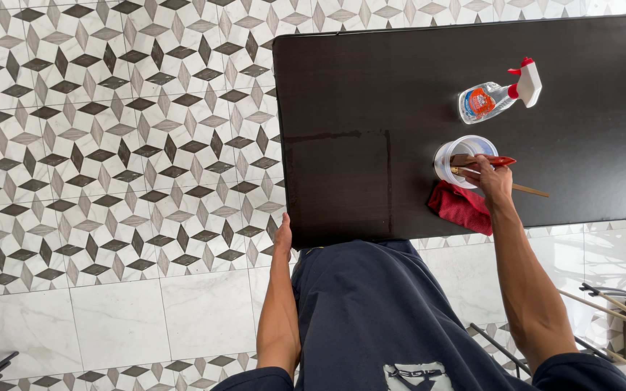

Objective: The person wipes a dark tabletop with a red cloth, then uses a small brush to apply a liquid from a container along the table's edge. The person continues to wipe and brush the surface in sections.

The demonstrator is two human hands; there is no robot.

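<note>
The white container on the dark table has its near rim hidden behind the right hand, whose fingers close on 2 brushes, 1 red-handled, 1 wooden, lying across it. The left hand rests flat on the table's corner, holding nothing. A red cloth lies partly under the right wrist; a spray bottle lies beyond.

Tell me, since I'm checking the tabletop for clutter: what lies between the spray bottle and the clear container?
Nothing: in the head view, only bare dark table separates the spray bottle from the clear container.
</note>
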